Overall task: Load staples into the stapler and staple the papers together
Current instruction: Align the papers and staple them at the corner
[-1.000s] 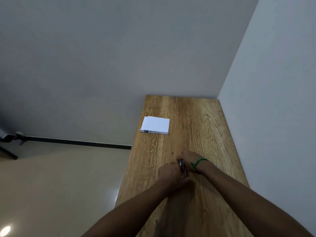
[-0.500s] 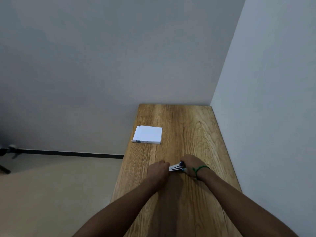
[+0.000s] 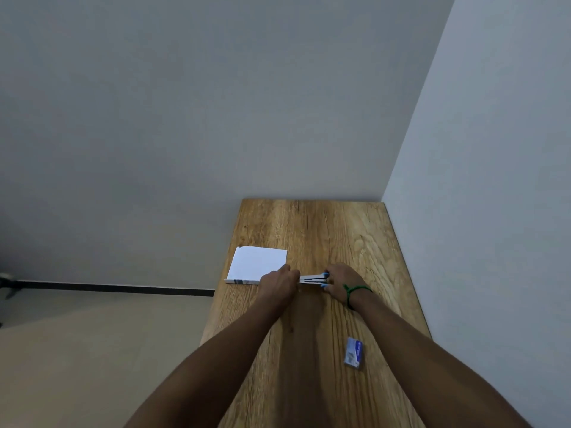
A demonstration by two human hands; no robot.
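Observation:
A silver stapler [image 3: 312, 279] with blue ends lies stretched sideways between my two hands above the wooden table [image 3: 346, 236]. My left hand [image 3: 278, 287] grips its left end, my right hand [image 3: 341, 281], with a green wristband, grips its right end. Dark gaps show between its long parts, so it looks pulled open. A white stack of papers [image 3: 258, 264] lies flat at the table's left edge, just left of my left hand. A small blue and white staple box [image 3: 353, 353] lies on the table under my right forearm.
The table is narrow, with a white wall [image 3: 479, 211] along its right side and a grey wall behind its far end. Its left edge drops to a beige floor [image 3: 92, 350].
My hands have drawn apart, the left one moving left, and the stapler now spans a wider gap between them. The view tilted down, bringing the staple box into sight.

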